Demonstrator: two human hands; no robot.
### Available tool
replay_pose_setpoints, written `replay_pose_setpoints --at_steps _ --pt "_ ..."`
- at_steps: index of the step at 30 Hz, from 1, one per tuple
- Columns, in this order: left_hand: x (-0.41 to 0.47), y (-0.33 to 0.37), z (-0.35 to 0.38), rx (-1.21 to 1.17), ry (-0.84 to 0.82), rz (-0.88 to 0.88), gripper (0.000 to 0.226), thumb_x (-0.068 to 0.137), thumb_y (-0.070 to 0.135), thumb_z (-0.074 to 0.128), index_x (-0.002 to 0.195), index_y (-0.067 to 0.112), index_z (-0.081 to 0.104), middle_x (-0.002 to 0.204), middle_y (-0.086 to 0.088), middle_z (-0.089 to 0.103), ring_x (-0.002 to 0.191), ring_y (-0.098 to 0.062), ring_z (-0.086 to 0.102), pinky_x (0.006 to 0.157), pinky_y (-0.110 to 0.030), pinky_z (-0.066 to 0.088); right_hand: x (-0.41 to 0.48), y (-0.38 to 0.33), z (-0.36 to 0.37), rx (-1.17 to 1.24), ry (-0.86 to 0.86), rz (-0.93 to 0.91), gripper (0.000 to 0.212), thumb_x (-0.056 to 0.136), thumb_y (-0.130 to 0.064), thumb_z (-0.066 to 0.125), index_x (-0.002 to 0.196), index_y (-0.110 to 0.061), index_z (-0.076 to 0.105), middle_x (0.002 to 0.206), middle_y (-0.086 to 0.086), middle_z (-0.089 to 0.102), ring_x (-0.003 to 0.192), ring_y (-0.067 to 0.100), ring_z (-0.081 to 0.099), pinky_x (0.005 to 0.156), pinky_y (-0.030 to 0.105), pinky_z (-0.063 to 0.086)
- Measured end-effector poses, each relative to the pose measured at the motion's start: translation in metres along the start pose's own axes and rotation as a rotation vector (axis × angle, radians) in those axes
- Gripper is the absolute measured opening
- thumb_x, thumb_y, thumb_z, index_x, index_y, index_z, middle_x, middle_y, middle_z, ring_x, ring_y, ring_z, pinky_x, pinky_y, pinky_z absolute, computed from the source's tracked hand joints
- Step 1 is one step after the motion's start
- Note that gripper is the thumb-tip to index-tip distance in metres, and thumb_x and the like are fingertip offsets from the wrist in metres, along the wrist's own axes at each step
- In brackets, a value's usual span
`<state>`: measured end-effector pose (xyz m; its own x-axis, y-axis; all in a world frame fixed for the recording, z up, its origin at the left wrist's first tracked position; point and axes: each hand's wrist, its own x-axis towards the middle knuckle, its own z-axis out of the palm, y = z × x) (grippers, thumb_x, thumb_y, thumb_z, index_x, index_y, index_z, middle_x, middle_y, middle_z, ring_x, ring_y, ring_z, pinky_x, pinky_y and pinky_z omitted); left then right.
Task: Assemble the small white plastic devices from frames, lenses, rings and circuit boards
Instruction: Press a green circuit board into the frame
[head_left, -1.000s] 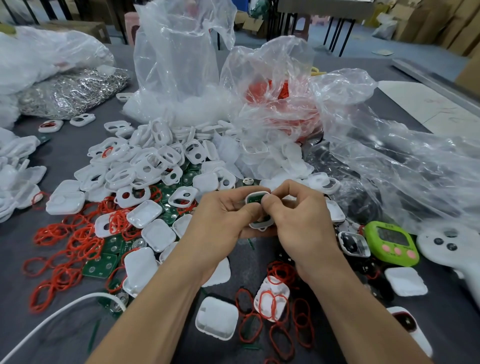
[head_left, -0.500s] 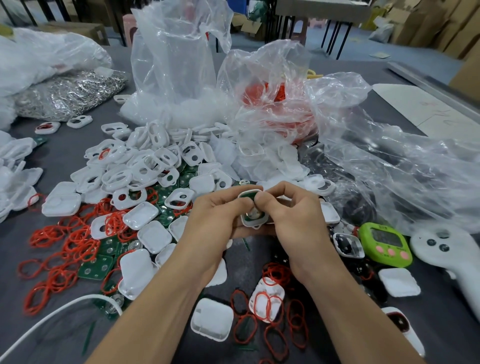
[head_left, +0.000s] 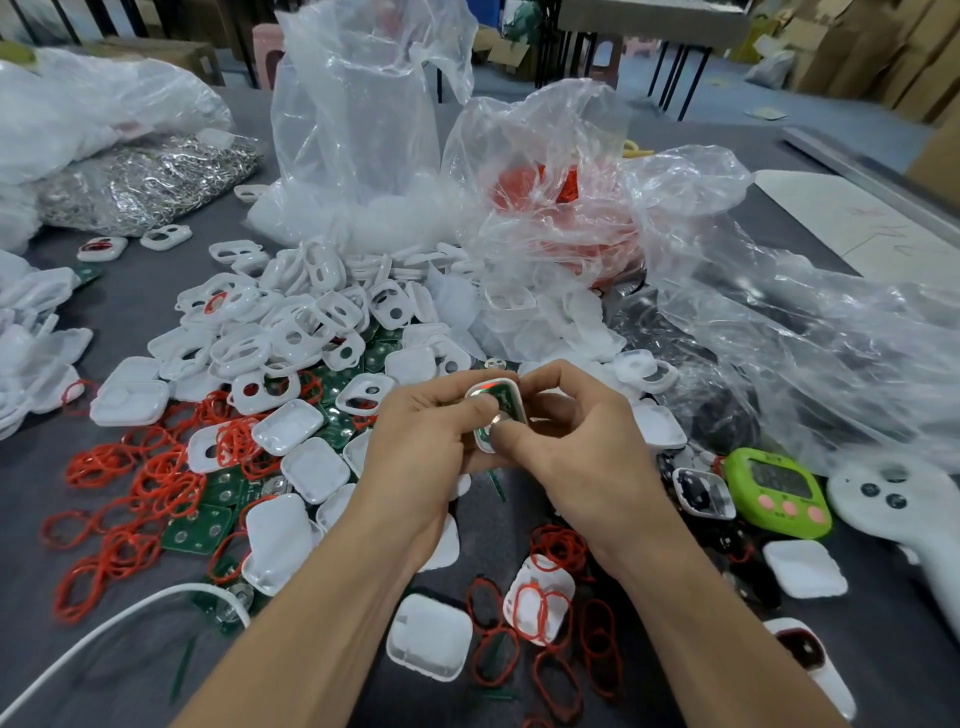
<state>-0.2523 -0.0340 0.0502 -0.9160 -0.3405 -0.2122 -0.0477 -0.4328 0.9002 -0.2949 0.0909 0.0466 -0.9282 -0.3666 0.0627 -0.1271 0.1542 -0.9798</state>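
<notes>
Two hands meet above the middle of the surface (head_left: 124, 317), holding the piece in work clear of the clutter: a small white frame (head_left: 514, 388) with a green circuit board (head_left: 502, 401) lying in it. The left hand (head_left: 426, 441) pinches the frame's left edge between thumb and curled fingers. The right hand (head_left: 576, 441) has its fingers curled behind the frame and its thumb pressing on the near end of the board.

I judge the board is being seated, and the likeliest fault is that it goes in skewed (thumb pressure at one end can lift the other). A sliver of red shows at the far rim. If that is a sealing ring, it could get nipped under the board and sit unevenly. Hard pressure on the board's face might also harm its contacts.

A slip would be costly too: dropped, the piece would land among the loose red rings (head_left: 156, 478), the spare boards (head_left: 200, 530) and the heap of empty frames (head_left: 291, 332) to the left, where it would be hard to pick out again.
</notes>
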Motion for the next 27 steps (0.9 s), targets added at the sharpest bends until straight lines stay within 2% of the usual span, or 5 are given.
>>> replay_pose_setpoints --at_steps 6,11,18,22,27 --pt "-0.0005 -0.0012 0.0016 0.034 -0.052 -0.007 0.033 0.097 -0.010 0.052 0.099 0.006 0.080 0.099 -0.022 0.077 0.085 -0.030 0.077 0.065 -0.035 0.063 0.0030 0.0027 -0.0018 0.054 0.042 0.076 0.017 0.068 -0.020 0.078 0.078 -0.023 0.065 0.074 0.007 0.077 0.067 0.021 0.073 0.070 0.046 0.062" --pt "-0.0025 -0.0034 0.0041 0.063 -0.065 0.018 0.033 0.096 -0.013 0.051 0.099 0.003 0.079 0.095 -0.020 0.078 0.078 -0.024 0.077 0.060 -0.030 0.062 0.0050 0.0027 -0.0029 0.121 0.043 0.150 0.019 0.060 -0.013 0.076 0.071 -0.022 0.064 0.071 0.009 0.076 0.064 0.022 0.068 0.074 0.054 0.061" --pt "-0.0010 -0.0025 0.0016 0.000 -0.058 0.010 0.032 0.096 -0.012 0.052 0.101 0.004 0.079 0.097 -0.018 0.079 0.083 -0.026 0.078 0.065 -0.032 0.063 0.0050 -0.0007 -0.0080 0.173 -0.019 0.157 0.015 0.083 -0.001 0.075 0.087 -0.014 0.069 0.083 0.015 0.077 0.074 0.027 0.071 0.082 0.058 0.060" --pt "0.0001 -0.0029 -0.0022 0.018 -0.083 -0.003 0.029 0.097 -0.009 0.054 0.107 0.006 0.077 0.103 -0.018 0.078 0.092 -0.031 0.077 0.077 -0.039 0.065 0.0065 -0.0028 -0.0097 0.195 -0.012 0.169 0.012 0.091 0.004 0.068 0.090 -0.008 0.070 0.082 0.012 0.078 0.071 0.021 0.071 0.072 0.044 0.060" --pt "0.0008 -0.0053 -0.0019 0.040 -0.090 0.015 0.030 0.098 -0.010 0.054 0.109 0.006 0.077 0.105 -0.020 0.077 0.099 -0.036 0.075 0.076 -0.039 0.064 0.0064 -0.0020 -0.0089 0.198 0.003 0.186 0.020 0.092 0.006 0.066 0.084 -0.012 0.068 0.080 0.009 0.078 0.070 0.018 0.071 0.071 0.042 0.061"
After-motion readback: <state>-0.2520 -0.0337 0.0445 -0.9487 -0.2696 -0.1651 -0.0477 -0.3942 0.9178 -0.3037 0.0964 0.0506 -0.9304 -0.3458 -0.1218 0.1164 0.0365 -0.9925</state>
